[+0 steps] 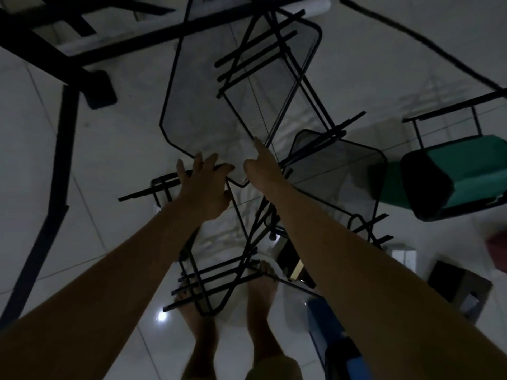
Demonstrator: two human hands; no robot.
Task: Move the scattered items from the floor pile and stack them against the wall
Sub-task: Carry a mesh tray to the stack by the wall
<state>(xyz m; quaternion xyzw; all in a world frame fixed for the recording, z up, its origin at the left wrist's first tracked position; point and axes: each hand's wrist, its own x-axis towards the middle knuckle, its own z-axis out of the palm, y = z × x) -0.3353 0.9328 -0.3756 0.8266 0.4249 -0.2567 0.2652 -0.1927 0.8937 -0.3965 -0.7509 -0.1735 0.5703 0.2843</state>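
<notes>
A pile of black metal-framed mesh panels lies on the white tiled floor in dim light. The large mesh panel (208,105) sits at the centre, a second mesh panel (343,171) lies to its right, and a third frame with crossbars (219,281) lies close to my feet. My left hand (204,185) reaches out with fingers spread just above the near corner of the large panel, holding nothing. My right hand (260,165) stretches forward with straight fingers that touch the panel's near edge.
A black table frame (68,50) stands at the upper left. A green chair (452,174) sits at the right, with a cardboard box (461,286) and a blue object (332,325) at the lower right. A black cable (428,42) runs across the floor.
</notes>
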